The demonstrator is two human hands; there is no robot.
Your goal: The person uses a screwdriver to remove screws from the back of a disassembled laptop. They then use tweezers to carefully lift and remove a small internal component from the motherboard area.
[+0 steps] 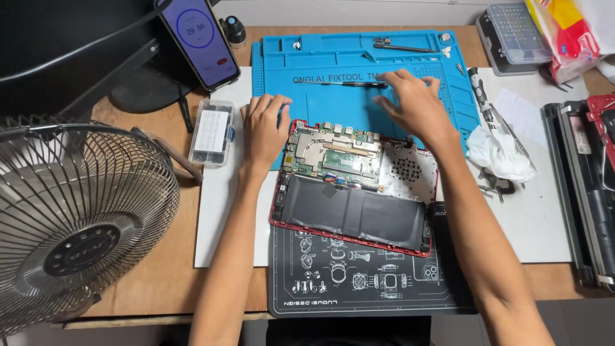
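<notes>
Head view: opened red laptop [355, 192], bottom cover off, board and black battery exposed, lying at the near edge of the blue repair mat [333, 102]. Left hand [264, 128] resting palm-down at the laptop's far-left corner, fingers curled, apparently gripping nothing. Right hand [413, 102] spread open just beyond the laptop's far edge, fingertips near a slim screwdriver [339, 82]. Risk, as a judgement: a sliding palm scraping bare components or nudging loose screws off the mat. Under the palms, hidden; tiny screws hard to make out.
</notes>
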